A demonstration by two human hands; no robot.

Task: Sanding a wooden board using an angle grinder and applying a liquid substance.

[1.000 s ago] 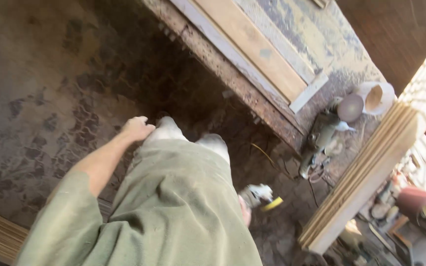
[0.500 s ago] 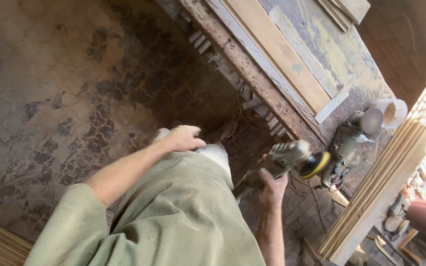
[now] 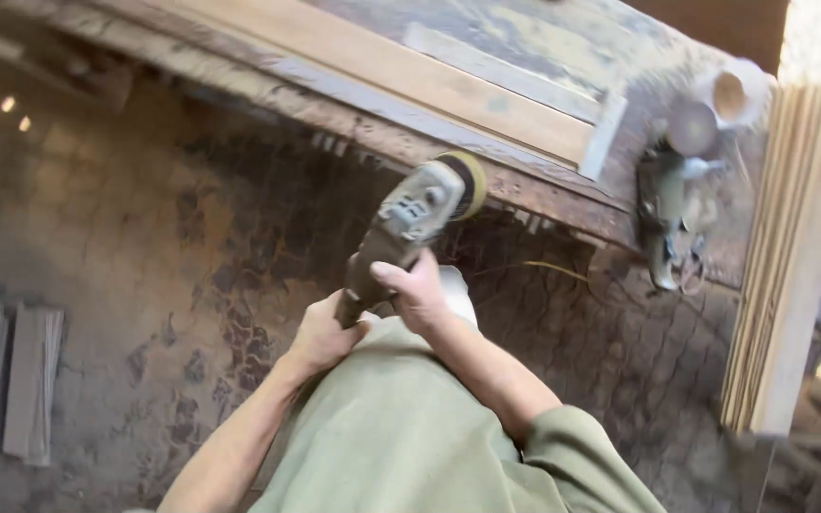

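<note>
Both hands grip the sander (image 3: 410,223), right hand (image 3: 417,294) above left hand (image 3: 320,334); its disc could gouge the table (image 3: 372,133) edge just beyond.

Workbench edge (image 3: 382,128) blocks ahead; floor (image 3: 97,247) leftward looks open, perhaps.

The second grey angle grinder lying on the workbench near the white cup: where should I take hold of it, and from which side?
Grip the second grey angle grinder around its long body, coming from above. It lies flat on the paint-stained wooden workbench with its round disc end toward the white cup, so the barrel is the narrow, exposed part. Keep fingers off the disc; a cable seems coiled at the near end.
</note>
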